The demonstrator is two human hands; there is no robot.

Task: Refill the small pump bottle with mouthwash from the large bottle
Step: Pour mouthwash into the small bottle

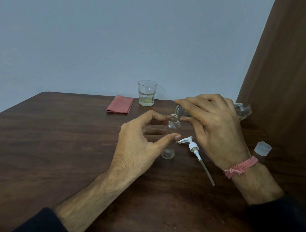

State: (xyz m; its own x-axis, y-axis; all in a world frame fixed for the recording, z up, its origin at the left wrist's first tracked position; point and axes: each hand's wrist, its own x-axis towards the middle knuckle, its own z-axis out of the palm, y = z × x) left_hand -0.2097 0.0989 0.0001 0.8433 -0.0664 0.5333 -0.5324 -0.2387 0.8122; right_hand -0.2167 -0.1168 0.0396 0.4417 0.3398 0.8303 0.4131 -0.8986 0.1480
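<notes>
Table fills the lower frame. At centre right, my right hand grips the tipped large bottle, mouth above the small bottle; my left hand pinches that one upright. Risk: misaligned mouths would spill mouthwash. Pump and cap lie right of centre. No legible writing.

This looks like a plain room in a home. A dark wooden table stands against a bare blue-grey wall, with a brown curtain at the side. A drinking glass and a folded red cloth sit on the table.
</notes>
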